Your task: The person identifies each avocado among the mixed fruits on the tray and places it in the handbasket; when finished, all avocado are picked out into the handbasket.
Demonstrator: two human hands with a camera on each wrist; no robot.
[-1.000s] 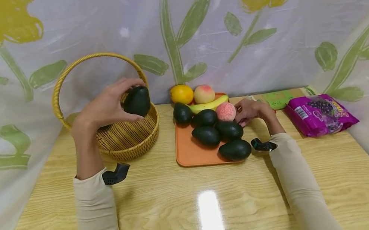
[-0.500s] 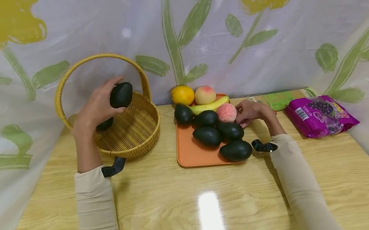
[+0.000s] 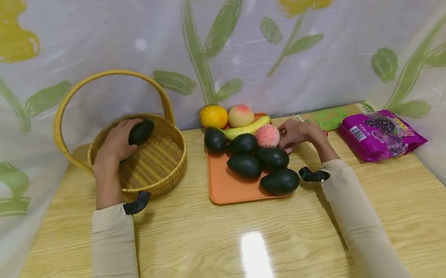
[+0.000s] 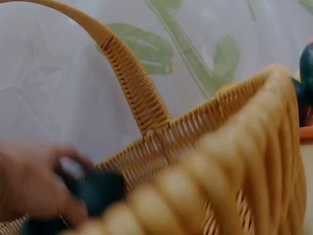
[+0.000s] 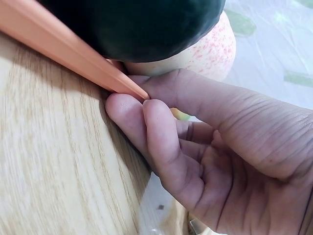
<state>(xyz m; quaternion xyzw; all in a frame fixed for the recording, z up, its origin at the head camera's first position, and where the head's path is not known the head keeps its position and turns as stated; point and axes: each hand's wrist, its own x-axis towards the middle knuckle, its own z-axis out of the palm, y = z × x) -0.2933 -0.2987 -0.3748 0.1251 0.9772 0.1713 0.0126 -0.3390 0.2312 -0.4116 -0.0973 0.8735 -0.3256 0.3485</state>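
My left hand (image 3: 115, 142) is down inside the wicker basket (image 3: 170, 180), gripping a dark green avocado (image 3: 141, 132). The left wrist view shows that avocado (image 4: 100, 192) blurred beside the fingers, with another dark shape below, partly hidden by the hand and rim. At the orange tray (image 3: 228, 192), my right hand (image 3: 296, 133) pinches the right edge between thumb and fingers; the right wrist view shows the tray's edge (image 5: 93, 66) held there. Close by the right hand lie a speckled pink peach (image 3: 267, 136) and an avocado (image 3: 272, 158).
The tray also bears several avocados (image 3: 244, 166), a banana (image 3: 248, 127), a yellow fruit (image 3: 214, 117) and a pale peach (image 3: 241, 115). A purple grape-print bag (image 3: 381, 135) and a flat green package (image 3: 329, 120) lie to the right. The basket's tall handle (image 3: 108, 74) arches over it.
My left hand has carried the avocado left and down, from above the basket to inside it. My right hand keeps its hold on the tray's edge. The head view has shifted slightly.
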